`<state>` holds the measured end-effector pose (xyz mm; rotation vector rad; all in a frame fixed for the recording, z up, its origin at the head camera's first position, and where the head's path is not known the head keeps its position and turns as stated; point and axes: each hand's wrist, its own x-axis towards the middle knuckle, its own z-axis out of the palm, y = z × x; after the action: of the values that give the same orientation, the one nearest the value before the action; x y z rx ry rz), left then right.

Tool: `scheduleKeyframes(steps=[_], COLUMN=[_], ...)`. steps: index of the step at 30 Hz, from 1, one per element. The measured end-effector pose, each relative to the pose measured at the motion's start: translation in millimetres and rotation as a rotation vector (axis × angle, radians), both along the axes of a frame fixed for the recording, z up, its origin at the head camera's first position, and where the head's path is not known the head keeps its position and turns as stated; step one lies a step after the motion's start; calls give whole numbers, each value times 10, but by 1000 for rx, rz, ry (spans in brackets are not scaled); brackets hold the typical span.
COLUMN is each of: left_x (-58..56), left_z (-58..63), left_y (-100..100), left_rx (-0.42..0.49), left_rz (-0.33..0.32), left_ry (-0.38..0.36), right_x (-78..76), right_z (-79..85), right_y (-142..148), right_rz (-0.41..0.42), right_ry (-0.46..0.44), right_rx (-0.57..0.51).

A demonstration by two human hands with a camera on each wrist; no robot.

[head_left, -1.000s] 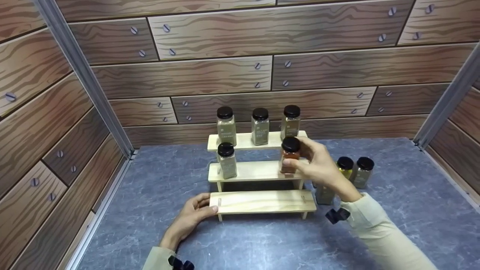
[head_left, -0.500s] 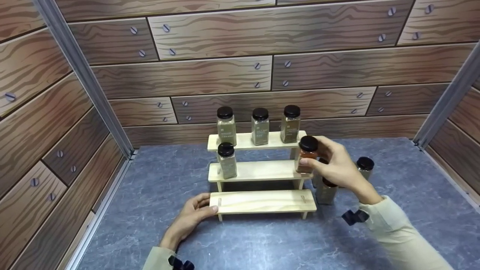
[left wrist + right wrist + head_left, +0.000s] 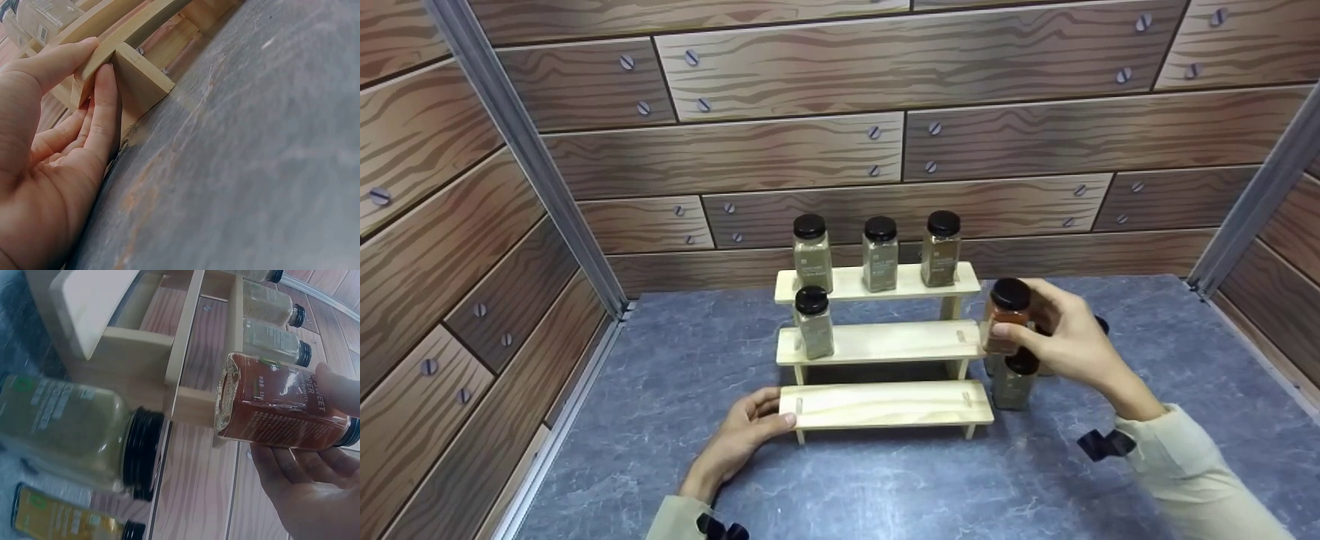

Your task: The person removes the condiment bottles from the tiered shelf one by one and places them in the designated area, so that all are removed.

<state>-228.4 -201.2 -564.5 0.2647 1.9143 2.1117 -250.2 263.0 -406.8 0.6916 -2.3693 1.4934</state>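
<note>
My right hand (image 3: 1072,337) grips a spice jar of red powder (image 3: 1006,319) with a black lid, thumb in front and fingers behind. The jar is held just off the right end of the middle step of a three-step wooden spice rack (image 3: 885,405). In the right wrist view its label (image 3: 281,396) shows, partly covered by the thumb. My left hand (image 3: 742,427) pinches the left end of the rack's lowest step, thumb on top; the left wrist view shows fingers (image 3: 103,107) under the board. Three spice jars stand on the top step, including a middle one (image 3: 880,255).
One jar (image 3: 814,322) stands at the left of the middle step. Right of the rack, a grey-green jar (image 3: 1012,382) stands on the grey tabletop (image 3: 660,360), with other jars partly hidden behind my right hand. A yellow jar (image 3: 67,517) shows in the right wrist view.
My right hand has carried the red spice jar rightward, from above the middle step to beyond its right end. The left hand has stayed on the lowest step.
</note>
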Motion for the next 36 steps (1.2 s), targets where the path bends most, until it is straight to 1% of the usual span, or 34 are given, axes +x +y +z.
scheduleKeyframes(steps=[9, 19, 30, 36], left_x=[4, 2, -2, 1], left_z=[-3, -5, -15, -11], left_y=[7, 7, -3, -2], left_rx=[2, 1, 14, 10], left_rz=[3, 9, -3, -1], left_ry=[-8, -3, 0, 1], right_x=[64, 118, 125, 125], right_z=[-28, -68, -167, -220], right_y=[181, 376, 579, 655], right_rz=[-2, -61, -82, -101], right_ry=[12, 28, 42, 24], right_rx=[-24, 20, 11, 23])
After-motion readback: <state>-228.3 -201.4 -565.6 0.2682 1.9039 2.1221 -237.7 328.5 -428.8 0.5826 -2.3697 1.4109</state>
